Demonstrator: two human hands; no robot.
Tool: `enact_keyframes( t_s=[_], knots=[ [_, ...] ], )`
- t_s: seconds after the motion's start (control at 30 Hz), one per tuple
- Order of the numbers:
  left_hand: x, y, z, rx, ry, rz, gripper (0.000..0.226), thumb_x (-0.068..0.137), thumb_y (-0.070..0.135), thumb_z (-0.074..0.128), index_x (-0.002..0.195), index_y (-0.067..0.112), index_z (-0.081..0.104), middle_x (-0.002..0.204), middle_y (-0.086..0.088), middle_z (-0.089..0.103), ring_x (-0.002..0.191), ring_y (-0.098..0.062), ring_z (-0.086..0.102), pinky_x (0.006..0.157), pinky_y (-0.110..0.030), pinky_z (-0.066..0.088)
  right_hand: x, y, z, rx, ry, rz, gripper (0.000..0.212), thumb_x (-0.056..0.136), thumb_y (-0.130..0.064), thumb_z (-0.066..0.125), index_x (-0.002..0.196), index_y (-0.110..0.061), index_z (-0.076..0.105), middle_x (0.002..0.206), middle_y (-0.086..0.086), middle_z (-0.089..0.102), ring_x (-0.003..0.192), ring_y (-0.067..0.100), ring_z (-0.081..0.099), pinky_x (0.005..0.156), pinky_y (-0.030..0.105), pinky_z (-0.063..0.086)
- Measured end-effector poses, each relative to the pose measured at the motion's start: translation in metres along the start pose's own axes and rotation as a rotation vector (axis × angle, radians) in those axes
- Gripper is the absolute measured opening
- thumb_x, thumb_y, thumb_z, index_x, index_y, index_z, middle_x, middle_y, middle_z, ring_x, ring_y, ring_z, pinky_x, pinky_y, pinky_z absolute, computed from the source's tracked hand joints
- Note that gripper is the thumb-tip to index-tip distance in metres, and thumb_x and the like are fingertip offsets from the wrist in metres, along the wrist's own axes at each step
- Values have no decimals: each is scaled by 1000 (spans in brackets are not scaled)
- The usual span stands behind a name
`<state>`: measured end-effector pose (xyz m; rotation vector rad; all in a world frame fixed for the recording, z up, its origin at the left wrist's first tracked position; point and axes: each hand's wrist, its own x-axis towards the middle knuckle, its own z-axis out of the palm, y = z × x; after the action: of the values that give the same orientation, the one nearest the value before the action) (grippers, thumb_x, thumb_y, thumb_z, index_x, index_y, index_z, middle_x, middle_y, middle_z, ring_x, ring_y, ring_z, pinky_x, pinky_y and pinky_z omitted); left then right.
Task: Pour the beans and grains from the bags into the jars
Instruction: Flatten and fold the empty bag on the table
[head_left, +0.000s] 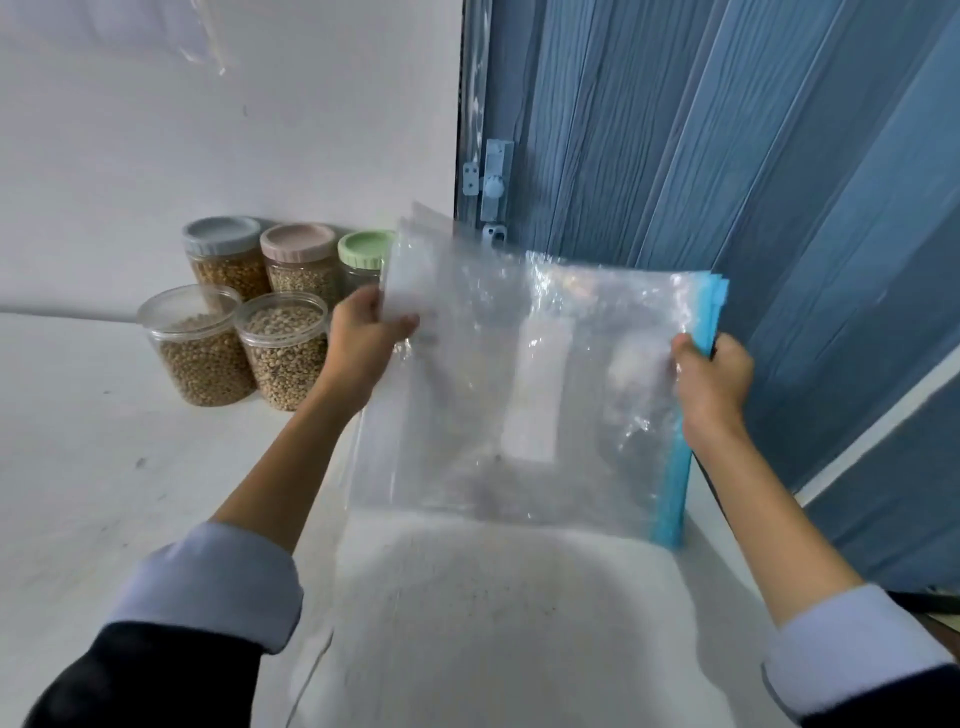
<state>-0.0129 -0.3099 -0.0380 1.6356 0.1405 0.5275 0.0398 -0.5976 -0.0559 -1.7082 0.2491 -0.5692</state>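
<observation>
Both hands hold up a stack of clear, empty-looking zip bags (519, 379) with blue zip strips along the right edge. My left hand (363, 343) grips the stack's left edge, my right hand (714, 384) grips the right edge by the zip. Behind my left hand stand the jars. Two have no lids: one (200, 348) full of round tan beans, the other (283, 351) full of pale grains. Three are lidded: grey lid (223, 236), pink lid (297, 243), green lid (363, 249), the last partly hidden by the bags.
The jars stand on a white surface (93, 467) against a white wall (208, 130). A blue folding door (727, 156) with a latch (493, 182) fills the right side. Below the bags is a pale, dusty surface (493, 623).
</observation>
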Motion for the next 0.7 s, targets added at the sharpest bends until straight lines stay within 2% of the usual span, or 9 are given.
enact_keyframes(
  t_s=[0.03,0.1,0.17,0.2,0.3,0.4,0.47,0.6,0.7],
  knots=[
    [1,5,-2,-22,20,75,20,83,-9,60,95,6,61,81,-3,66,62,-5,66,58,-20,53,-3,-7,0,44,47,-64,8,91,-10,54,85,-5,50,66,0,47,44,-1,46,45,16,38],
    [-3,15,-5,-15,61,235,24,85,-2,61,91,21,59,87,-1,66,76,-12,66,69,-27,55,-8,-16,1,103,133,-204,12,91,-13,53,85,-5,46,67,-6,44,58,8,47,56,23,39],
    [-12,16,-5,-6,88,355,27,86,3,60,93,28,54,91,5,63,83,-10,62,74,-23,53,-17,-18,2,128,168,-306,14,91,-19,51,87,-7,44,71,-10,44,69,11,44,63,26,38],
    [-16,13,-4,-7,101,372,26,86,6,59,94,29,52,92,6,62,86,-11,61,76,-24,51,-21,-17,3,134,170,-343,14,90,-20,50,89,-8,45,72,-12,44,67,8,44,64,23,38],
    [-26,-8,-1,-10,109,325,22,83,14,59,103,18,50,96,4,58,87,-7,57,76,-19,49,-37,-8,6,134,144,-389,9,90,-21,50,92,-13,46,74,-15,44,60,-9,47,59,7,35],
    [-34,-23,4,-28,106,248,30,91,14,61,117,17,45,106,7,57,93,8,57,77,-9,47,-48,4,10,139,89,-344,12,88,-30,50,83,-26,40,71,-11,43,57,-8,45,55,8,34],
    [-37,-28,7,1,115,233,27,92,14,59,114,19,45,102,13,56,88,12,57,74,-7,46,-49,13,12,146,67,-304,15,87,-31,51,88,-19,43,73,-10,44,58,-4,45,55,8,35],
    [-30,-27,6,103,252,237,18,87,9,66,96,11,50,82,10,54,73,-1,53,61,-8,43,-47,15,14,135,96,-303,19,89,-30,49,93,-12,46,79,0,49,62,1,46,60,13,37],
    [-26,-22,3,159,302,259,21,85,10,68,93,11,49,79,12,52,69,1,50,57,-9,40,-43,12,13,128,121,-318,19,93,-21,53,101,-5,50,86,7,50,63,-1,47,60,5,36]
  ],
)
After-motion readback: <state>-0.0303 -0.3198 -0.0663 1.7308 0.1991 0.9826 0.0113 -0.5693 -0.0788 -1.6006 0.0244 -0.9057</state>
